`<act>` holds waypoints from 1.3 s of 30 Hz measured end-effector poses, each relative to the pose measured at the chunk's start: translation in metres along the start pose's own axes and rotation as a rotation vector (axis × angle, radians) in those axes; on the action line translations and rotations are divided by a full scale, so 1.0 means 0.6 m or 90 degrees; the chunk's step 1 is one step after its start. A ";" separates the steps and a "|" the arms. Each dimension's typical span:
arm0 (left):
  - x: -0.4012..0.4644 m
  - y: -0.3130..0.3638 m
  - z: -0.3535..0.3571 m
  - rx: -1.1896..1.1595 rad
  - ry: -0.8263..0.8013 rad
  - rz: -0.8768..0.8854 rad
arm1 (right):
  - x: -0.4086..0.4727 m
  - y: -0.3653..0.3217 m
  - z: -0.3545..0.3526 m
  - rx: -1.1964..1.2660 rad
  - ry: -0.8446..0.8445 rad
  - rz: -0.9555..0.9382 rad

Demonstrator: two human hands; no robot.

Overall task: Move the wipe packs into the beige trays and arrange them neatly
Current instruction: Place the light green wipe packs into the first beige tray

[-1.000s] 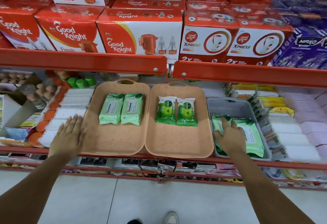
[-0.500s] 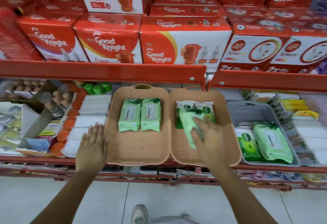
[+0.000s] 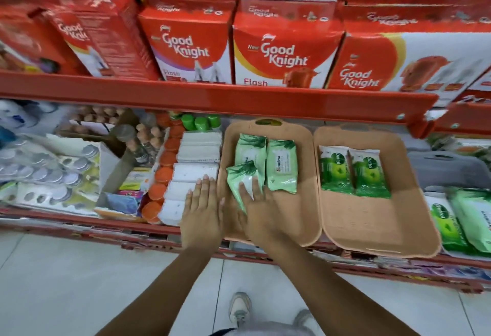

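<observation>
Two beige trays sit side by side on the red shelf. The left tray (image 3: 300, 218) holds two pale green Himalaya wipe packs (image 3: 281, 171) lying flat at its back. My right hand (image 3: 261, 212) grips a third pale green wipe pack (image 3: 240, 179) over the tray's left part, tilted and overlapping the leftmost flat pack. My left hand (image 3: 203, 210) rests flat with fingers spread against that tray's left rim. The right tray (image 3: 372, 224) holds two dark green Dettol wipe packs (image 3: 354, 169) side by side at its back.
A grey bin (image 3: 446, 168) on the right holds more green wipe packs (image 3: 467, 218). White packets (image 3: 191, 176), orange caps and green caps lie left of the trays. Red Good Knight boxes fill the shelf above. The floor and my shoes are below.
My right hand took a pale green pack from the grey bin, carried it left across the right tray and now holds it over the left tray. The view shifted left.
</observation>
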State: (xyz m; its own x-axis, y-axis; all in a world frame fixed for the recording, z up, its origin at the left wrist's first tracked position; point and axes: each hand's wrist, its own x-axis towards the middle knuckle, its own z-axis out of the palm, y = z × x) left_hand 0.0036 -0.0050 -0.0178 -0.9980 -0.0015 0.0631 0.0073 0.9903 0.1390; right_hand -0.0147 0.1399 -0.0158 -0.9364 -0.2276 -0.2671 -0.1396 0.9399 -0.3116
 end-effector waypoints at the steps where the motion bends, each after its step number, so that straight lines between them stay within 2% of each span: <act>1: 0.000 0.000 0.001 0.000 0.004 0.002 | -0.004 0.003 0.003 0.009 -0.019 -0.006; 5: -0.002 0.001 0.004 -0.008 0.019 0.007 | -0.020 0.020 -0.029 0.057 -0.054 -0.054; 10: -0.003 -0.002 0.005 -0.003 0.027 0.011 | -0.062 0.085 -0.077 0.020 0.101 -0.055; 15: -0.005 0.008 0.006 -0.007 0.027 0.014 | -0.125 0.224 -0.139 0.035 0.252 0.073; 20: -0.006 0.003 0.003 -0.006 0.024 0.007 | -0.188 0.402 -0.175 0.020 0.310 0.276; 24: -0.007 0.004 0.001 -0.009 0.015 0.001 | -0.226 0.537 -0.174 0.035 0.300 0.415; 28: -0.008 0.003 -0.002 0.001 0.005 -0.006 | -0.244 0.612 -0.172 0.009 0.207 0.524; 31: -0.009 0.004 -0.004 0.007 0.005 -0.014 | -0.250 0.628 -0.166 -0.004 0.160 0.543; 39: -0.010 0.004 -0.004 0.008 0.016 -0.011 | -0.249 0.618 -0.174 -0.023 0.162 0.554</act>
State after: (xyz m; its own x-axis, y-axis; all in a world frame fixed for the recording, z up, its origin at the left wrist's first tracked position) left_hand 0.0095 -0.0030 -0.0152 -0.9960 -0.0216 0.0864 -0.0104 0.9917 0.1282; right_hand 0.0400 0.5490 0.0040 -0.7578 0.6262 -0.1833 0.6448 0.7617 -0.0635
